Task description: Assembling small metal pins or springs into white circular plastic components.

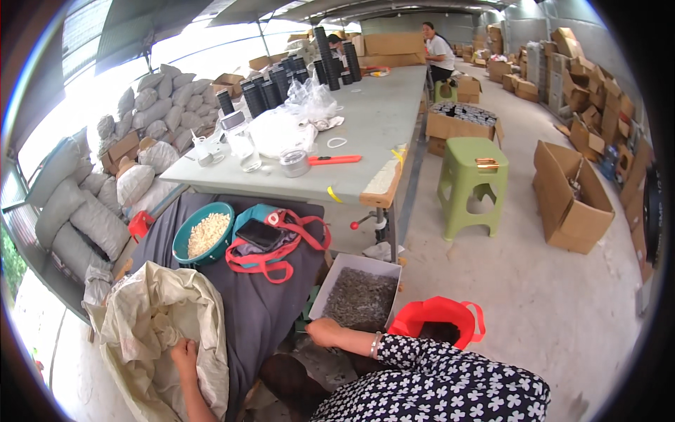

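Note:
My left hand (pixel 184 356) is closed inside the mouth of a large cream woven sack (pixel 207 309), by its crumpled inner fabric; whatever the fingers hold is hidden. My right hand (pixel 324 332), a bracelet on its wrist, is closed at the near left corner of a white box (pixel 339 263) of small dark pieces (pixel 362 295). A bit of green shows by its fingertips, too small to name. Past the sack, a teal bowl (pixel 184 235) of small cream pieces (pixel 209 233) rests on dark cloth (pixel 285 309). Beside it lies a teal and red bag (pixel 309 239) with a black phone (pixel 258 234) on top.
Right of the white box stands a red bucket (pixel 464 320) with dark contents. Ahead, a long table (pixel 383 119) carries black stacked cylinders (pixel 256 98), plastic bags (pixel 281 130) and a red tool (pixel 336 160). A green stool (pixel 470 169) and cartons (pixel 571 197) stand right. Another person (pixel 439 53) sits far back.

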The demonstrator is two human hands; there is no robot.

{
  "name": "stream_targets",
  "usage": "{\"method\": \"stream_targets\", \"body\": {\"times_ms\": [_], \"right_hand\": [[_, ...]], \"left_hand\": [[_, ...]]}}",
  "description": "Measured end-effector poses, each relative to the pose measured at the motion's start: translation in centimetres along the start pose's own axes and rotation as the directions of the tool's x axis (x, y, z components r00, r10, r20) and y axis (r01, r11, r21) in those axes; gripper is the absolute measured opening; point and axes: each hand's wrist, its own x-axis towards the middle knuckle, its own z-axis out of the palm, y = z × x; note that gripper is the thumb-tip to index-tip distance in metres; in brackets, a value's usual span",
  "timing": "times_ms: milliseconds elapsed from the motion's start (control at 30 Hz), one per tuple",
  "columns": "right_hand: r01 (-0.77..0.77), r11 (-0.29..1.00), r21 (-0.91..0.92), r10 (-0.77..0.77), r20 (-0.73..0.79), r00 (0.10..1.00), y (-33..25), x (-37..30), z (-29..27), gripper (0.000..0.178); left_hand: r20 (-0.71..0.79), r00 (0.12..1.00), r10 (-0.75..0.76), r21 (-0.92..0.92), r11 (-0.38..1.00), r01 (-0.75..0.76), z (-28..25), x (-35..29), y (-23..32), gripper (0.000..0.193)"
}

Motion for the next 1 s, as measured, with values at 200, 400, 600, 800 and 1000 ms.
{"method": "stream_targets", "body": {"times_ms": [200, 400, 600, 800, 1000], "right_hand": [[0.065, 0.998, -0.021, -0.065, -0.024, 0.998, 0.1, 0.6, 0.8, 0.016], [0.026, 1.000, 0.004, -0.026, -0.040, 0.999, 0.0, 0.0, 0.3, 0.015], [-0.004, 0.998, 0.067, 0.009, -0.072, 0.997, -0.5, -0.2, -0.4, 0.020], [-0.035, 0.994, 0.108, 0.048, -0.118, 0.992, 0.6, 0.4, 0.1, 0.023], [-0.028, 0.996, 0.085, 0.037, -0.110, 0.993, 0.2, -0.1, -0.1, 0.024]], "left_hand": [[-0.142, 0.979, -0.144, -0.014, 0.990, 0.144, -0.1, -0.3, -2.5, 0.020], [0.096, 0.991, -0.098, 0.204, 0.976, 0.077, -2.1, 0.2, 1.2, 0.024], [0.162, 0.986, -0.039, 0.391, 0.920, -0.028, -2.0, -0.4, -0.3, 0.024], [0.150, 0.979, -0.135, 0.363, 0.929, 0.073, -2.0, -1.0, -0.7, 0.020], [0.049, 0.990, -0.132, 0.237, 0.965, 0.117, -2.7, -1.9, -1.5, 0.016]]}}
